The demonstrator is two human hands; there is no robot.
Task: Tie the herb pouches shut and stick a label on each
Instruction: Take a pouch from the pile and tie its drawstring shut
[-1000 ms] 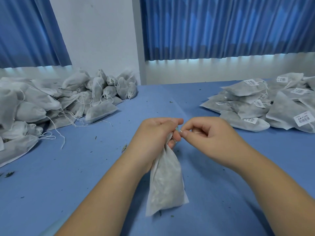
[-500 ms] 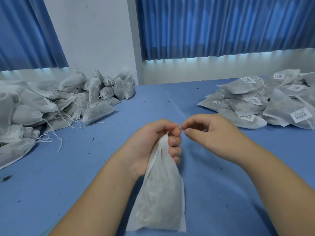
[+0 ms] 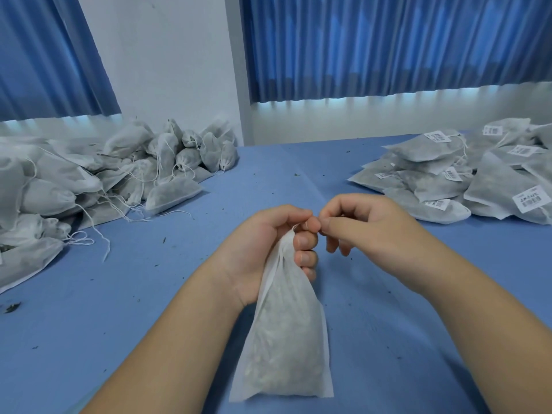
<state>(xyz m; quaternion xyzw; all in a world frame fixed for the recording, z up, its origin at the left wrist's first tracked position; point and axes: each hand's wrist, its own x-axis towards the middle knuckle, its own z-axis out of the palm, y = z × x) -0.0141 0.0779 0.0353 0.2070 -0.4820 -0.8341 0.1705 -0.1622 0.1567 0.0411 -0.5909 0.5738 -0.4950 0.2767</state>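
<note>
Left hand (image 3: 268,246) is curled tight round the gathered neck of a pouch (image 3: 283,348), whose filled body slopes down toward the camera, its bottom edge over the blue table (image 3: 149,294). Right hand (image 3: 367,231) meets it at the top, thumb and forefinger pinched on the thin white string (image 3: 295,227), the other fingers loosely curled. Unlabelled pouches (image 3: 119,180) are heaped at far left, labelled pouches (image 3: 466,180) at far right, both well apart from the hands.

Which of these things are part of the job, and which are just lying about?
Job: white mesh herb pouch, held; its thin white drawstring; heap of unlabelled white pouches, left; stack of labelled white pouches, right.
Lying about: dark herb crumbs on the blue tablecloth; blue pleated curtains.
</note>
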